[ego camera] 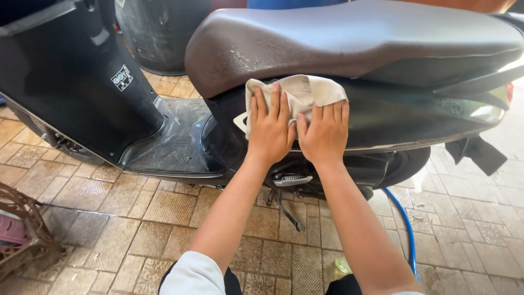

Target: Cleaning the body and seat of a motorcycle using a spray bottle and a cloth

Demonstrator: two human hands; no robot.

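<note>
Pressing flat on a pale cloth (297,93), both hands sit side by side against the dark side panel (404,117) of a scooter, just under the front part of the seat (355,35). The left hand (269,128) lies open with its fingers spread and pointing up, palm down on the left half of the cloth. The right hand (323,134) is open too, fingers close together, resting on the lower right part of the cloth and touching the left hand at the thumb side. Neither hand is gripping the cloth; they only hold it against the panel. The cloth is bunched up and its top edge tucks right below the seat's lower edge. The seat is grey-brown and has small water drops on its front end. To the left of the hands is the black footboard (174,136), and it looks wet and shiny. Below the hands a silver footpeg (292,178) sticks out, and the kickstand (287,210) reaches down to the tiled floor (109,218). A blue hose (405,229) curves across the floor near the right arm. A dark rag (480,153) hangs at the back end of the scooter on the right. A rusty metal frame (22,218) stands at the left edge of the floor.
</note>
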